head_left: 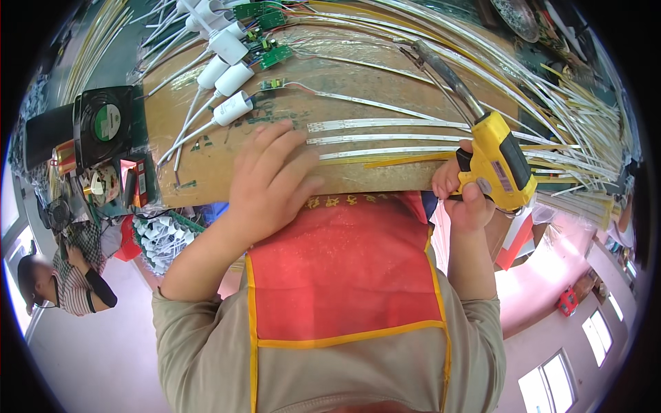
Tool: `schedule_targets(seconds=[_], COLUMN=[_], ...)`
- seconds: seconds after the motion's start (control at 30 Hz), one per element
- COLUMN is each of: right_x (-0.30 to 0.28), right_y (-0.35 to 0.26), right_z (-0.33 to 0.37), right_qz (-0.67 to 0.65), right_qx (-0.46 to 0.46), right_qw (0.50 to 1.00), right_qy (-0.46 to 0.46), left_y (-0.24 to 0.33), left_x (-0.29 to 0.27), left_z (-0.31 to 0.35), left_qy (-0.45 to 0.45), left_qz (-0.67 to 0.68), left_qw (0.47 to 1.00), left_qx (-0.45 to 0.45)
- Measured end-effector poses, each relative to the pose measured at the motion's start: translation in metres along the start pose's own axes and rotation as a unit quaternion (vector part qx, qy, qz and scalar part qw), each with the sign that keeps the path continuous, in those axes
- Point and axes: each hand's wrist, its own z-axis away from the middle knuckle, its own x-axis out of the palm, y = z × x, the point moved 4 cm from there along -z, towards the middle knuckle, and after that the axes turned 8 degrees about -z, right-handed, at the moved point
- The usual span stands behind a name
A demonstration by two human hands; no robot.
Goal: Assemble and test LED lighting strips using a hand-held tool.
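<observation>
My right hand (468,189) grips a yellow and black pistol-shaped soldering gun (499,162). Its metal nozzle and thin feed tube point up and left, above the strips. My left hand (272,172) rests at the near edge of the brown work board (385,177), fingers apart and slightly bent, beside the left ends of several white LED strips (379,138). Whatever lies under its palm is hidden. Just beyond its fingertips, a small green circuit board (273,84) is wired to another strip. White plastic lamp caps (233,108) lie to the upper left.
A black fan (107,127) stands left of the board. More green circuit boards (275,56) lie at the far side. Bundled strips (585,138) spread to the right. A basket of white parts (165,241) sits below the left edge. Another person (72,282) sits at far left.
</observation>
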Motion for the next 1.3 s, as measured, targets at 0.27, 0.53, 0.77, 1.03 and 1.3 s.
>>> schedule_targets(seconds=[0.27, 0.53, 0.77, 1.03, 1.3], right_x=[0.0, -0.002, 0.0, -0.001, -0.007], right_y=[0.0, 0.001, 0.0, 0.001, 0.0], right_z=[-0.001, 0.0, 0.002, 0.002, 0.001], right_qz=[0.014, 0.0, -0.018, -0.029, -0.061], right_qx=[-0.022, -0.036, -0.035, -0.037, -0.037], right_qw=[1.0, 0.999, 0.999, 0.999, 0.997], right_qy=[-0.002, -0.011, 0.001, -0.014, -0.024], left_y=[0.005, 0.013, 0.019, 0.041, 0.062], left_x=[0.002, 0.005, 0.006, 0.013, 0.04], left_z=[-0.005, -0.013, -0.019, -0.03, -0.054], left_qy=[0.022, 0.012, -0.014, -0.011, -0.097], left_qz=[-0.003, -0.014, -0.046, 0.017, -0.015], left_qw=[1.0, 0.999, 0.998, 0.999, 0.994], left_qx=[-0.012, 0.048, 0.036, 0.045, 0.047])
